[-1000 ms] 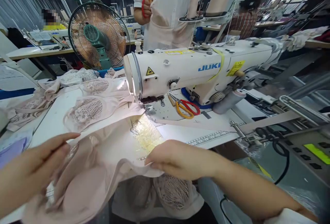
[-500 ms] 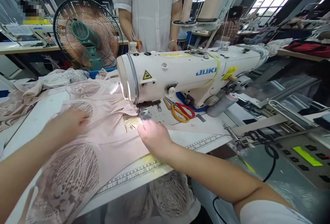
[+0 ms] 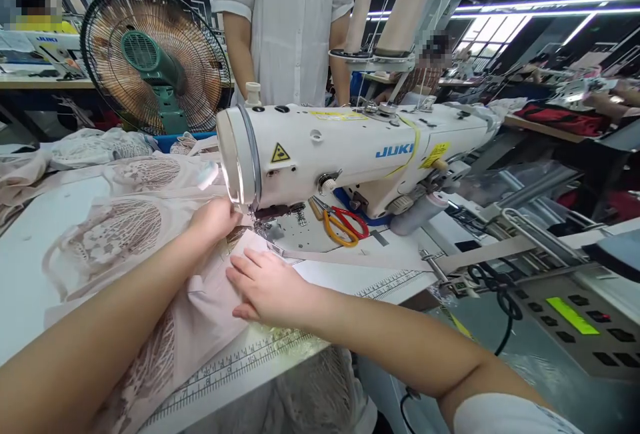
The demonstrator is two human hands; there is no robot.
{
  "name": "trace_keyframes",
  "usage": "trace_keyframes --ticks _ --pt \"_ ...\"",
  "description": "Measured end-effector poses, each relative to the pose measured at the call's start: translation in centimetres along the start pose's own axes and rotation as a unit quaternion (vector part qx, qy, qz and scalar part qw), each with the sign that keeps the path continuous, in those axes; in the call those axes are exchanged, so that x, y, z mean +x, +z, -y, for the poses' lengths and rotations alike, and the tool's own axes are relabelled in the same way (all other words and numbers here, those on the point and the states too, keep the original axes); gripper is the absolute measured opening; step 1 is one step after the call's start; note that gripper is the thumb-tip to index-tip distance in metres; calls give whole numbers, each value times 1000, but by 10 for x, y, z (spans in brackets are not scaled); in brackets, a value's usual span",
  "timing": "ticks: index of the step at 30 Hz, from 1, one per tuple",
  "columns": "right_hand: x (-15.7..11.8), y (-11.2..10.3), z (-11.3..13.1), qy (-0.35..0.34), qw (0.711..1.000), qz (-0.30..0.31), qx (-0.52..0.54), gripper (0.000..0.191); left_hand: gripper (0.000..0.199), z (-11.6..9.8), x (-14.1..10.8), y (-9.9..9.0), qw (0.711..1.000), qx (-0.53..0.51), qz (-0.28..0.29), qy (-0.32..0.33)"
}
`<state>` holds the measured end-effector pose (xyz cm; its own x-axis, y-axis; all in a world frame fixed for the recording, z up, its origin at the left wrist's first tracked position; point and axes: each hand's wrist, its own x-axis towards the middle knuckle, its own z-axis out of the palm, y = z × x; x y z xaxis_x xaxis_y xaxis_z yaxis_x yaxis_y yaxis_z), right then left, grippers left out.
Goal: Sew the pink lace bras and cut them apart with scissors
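A pale pink lace bra [image 3: 215,304] lies on the bed of a white sewing machine [image 3: 320,147], part of it running under the needle area [image 3: 255,221]. My left hand [image 3: 213,224] is closed on the cloth just left of the needle; its fingertips are partly hidden. On the cloth in front of the needle rests my right hand [image 3: 270,287], flat with fingers spread. A strip of pale elastic band [image 3: 360,259] runs in from the right toward the needle. Further lace cups [image 3: 120,234] lie to the left of my left forearm.
Orange-handled scissors [image 3: 341,229] and red-handled ones lie behind my right hand, by a grey thread cone [image 3: 420,213]. A printed ruler [image 3: 235,367] edges the table. A fan [image 3: 155,61] and a person in a white shirt [image 3: 300,27] are beyond. A control box [image 3: 575,321] stands right.
My left hand has moved right, from the lace cups to beside the needle. My right hand has gone from a closed grip to lying flat, slightly lower and left. The view has shifted.
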<state>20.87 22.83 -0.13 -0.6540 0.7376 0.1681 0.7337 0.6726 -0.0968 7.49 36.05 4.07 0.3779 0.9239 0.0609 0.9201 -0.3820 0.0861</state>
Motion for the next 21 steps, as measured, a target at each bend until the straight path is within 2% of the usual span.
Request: trace_keyframes --ticks 3,7,9,13,18,21 --pt "3 -2 -11 -24 1000 0 11 62 29 -4 -21 -10 999 4 -2 32" --pt "1 -1 -11 -31 999 -10 21 53 36 -4 -62 4 974 -45 31 219" --pt "-4 -1 -10 -34 999 -3 29 46 41 -1 -74 16 960 -62 28 272" --pt "-19 -1 -13 -52 997 -21 48 44 42 3 -79 27 962 -38 27 269" --pt "-27 1 -18 -45 996 -53 63 50 40 -1 -74 21 960 -15 13 280" --pt "-25 2 -16 -76 993 -42 76 46 34 -3 -77 16 956 -8 2 295"
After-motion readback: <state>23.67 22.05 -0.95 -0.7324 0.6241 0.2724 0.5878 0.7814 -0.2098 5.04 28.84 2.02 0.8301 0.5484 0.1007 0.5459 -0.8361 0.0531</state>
